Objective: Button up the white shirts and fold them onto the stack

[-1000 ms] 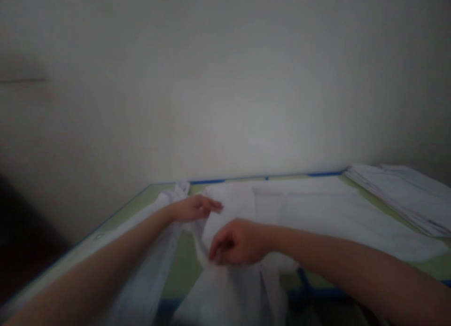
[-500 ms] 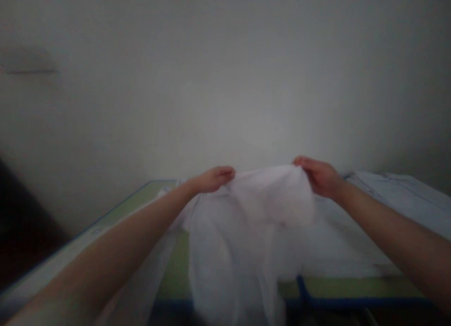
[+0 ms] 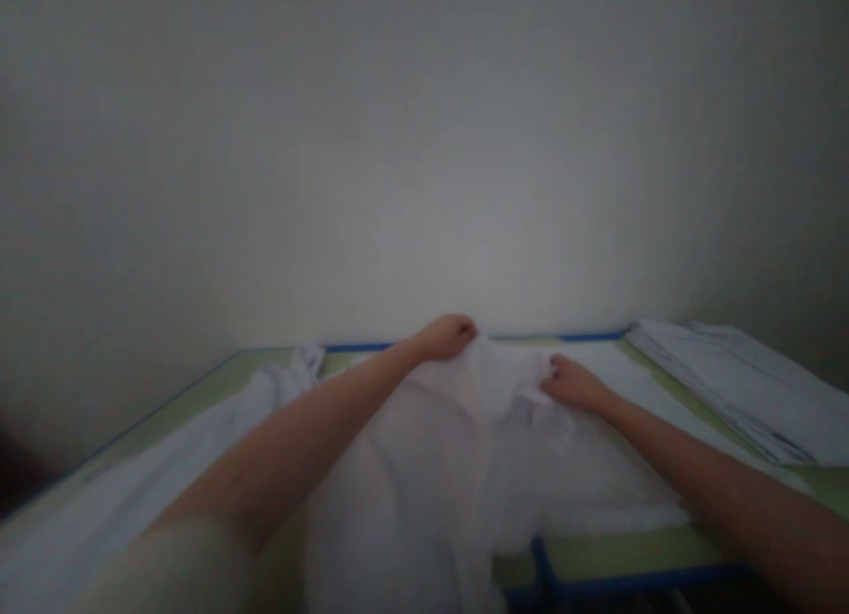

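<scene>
A thin white cloth (image 3: 457, 472) lies bunched over the green table (image 3: 597, 552) and hangs over its near edge. My left hand (image 3: 447, 335) is closed on the cloth's far top edge near the wall. My right hand (image 3: 570, 384) grips a fold of the same cloth a little to the right and nearer to me. Both arms stretch forward over the fabric. The picture is dim and soft.
A stack of folded white cloths (image 3: 736, 384) lies at the far right of the table. Another white cloth (image 3: 199, 455) trails along the left side. A blue strip (image 3: 550, 579) edges the table; a plain wall (image 3: 424, 154) stands right behind.
Both hands had lifted the cloth up and apart; now they have carried it forward and lowered it toward the table's far edge, closer together.
</scene>
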`<state>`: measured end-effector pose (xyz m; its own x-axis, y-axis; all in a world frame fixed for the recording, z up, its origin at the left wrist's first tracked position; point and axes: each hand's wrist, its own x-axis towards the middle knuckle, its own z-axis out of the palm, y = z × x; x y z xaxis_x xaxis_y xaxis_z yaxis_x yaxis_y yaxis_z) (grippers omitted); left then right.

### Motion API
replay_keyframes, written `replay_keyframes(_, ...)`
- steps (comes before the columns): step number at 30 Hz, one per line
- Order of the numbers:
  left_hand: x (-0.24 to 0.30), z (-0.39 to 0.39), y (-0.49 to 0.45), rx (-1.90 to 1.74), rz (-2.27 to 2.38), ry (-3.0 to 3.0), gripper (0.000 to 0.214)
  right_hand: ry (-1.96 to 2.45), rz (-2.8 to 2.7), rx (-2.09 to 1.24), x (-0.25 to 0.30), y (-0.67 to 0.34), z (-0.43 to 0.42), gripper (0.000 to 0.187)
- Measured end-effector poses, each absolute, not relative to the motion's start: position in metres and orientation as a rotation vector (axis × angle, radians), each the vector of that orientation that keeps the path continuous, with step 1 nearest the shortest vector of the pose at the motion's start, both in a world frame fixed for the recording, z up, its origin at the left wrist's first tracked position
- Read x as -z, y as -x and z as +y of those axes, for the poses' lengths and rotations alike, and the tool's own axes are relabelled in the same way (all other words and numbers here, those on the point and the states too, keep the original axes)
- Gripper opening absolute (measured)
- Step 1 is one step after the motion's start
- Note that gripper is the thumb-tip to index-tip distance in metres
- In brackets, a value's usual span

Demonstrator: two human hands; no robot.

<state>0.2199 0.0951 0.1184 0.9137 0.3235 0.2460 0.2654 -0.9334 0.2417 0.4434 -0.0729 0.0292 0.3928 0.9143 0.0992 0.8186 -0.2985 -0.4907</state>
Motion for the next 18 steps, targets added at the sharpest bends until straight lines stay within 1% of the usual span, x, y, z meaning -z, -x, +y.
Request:
replay_keyframes(2, -0.116, 0.107, -0.212, -0.408, 0.46, -2.868, 0.05, 2.323, -1.524, -0.128, -0.033, -0.454, -0.066, 0.023)
replay_keyframes(4, -0.112, 0.119, -0.197, -0.349, 0.49, -2.846, 0.052, 2.407, -1.532, -0.077, -0.041, -0.47, -0.06, 0.018)
replay_keyframes(6, -0.105, 0.129, -0.175, -0.214, 0.533, -2.805, 0.046, 2.429, -1.49, -0.066, -0.049, -0.49, -0.057, 0.02)
replay_keyframes(9, -0.088, 0.142, -0.138, -0.011, 0.527, -2.78, 0.053, 2.404, -1.387, -0.061, -0.056, -0.518, -0.061, 0.025)
replay_keyframes(10, -0.082, 0.146, -0.126, 0.015, 0.519, -2.802, 0.05, 2.401, -1.36, -0.06, -0.056, -0.526, -0.063, 0.026)
replay_keyframes(14, -0.066, 0.159, -0.089, -0.011, 0.611, -2.879, 0.027, 2.402, -1.407, -0.021, -0.06, -0.549, -0.074, 0.025)
replay_keyframes(18, -0.071, 0.168, -0.074, 0.027, 0.712, -2.849, 0.027, 2.304, -1.545, 0.075, -0.062, -0.557, -0.084, 0.026)
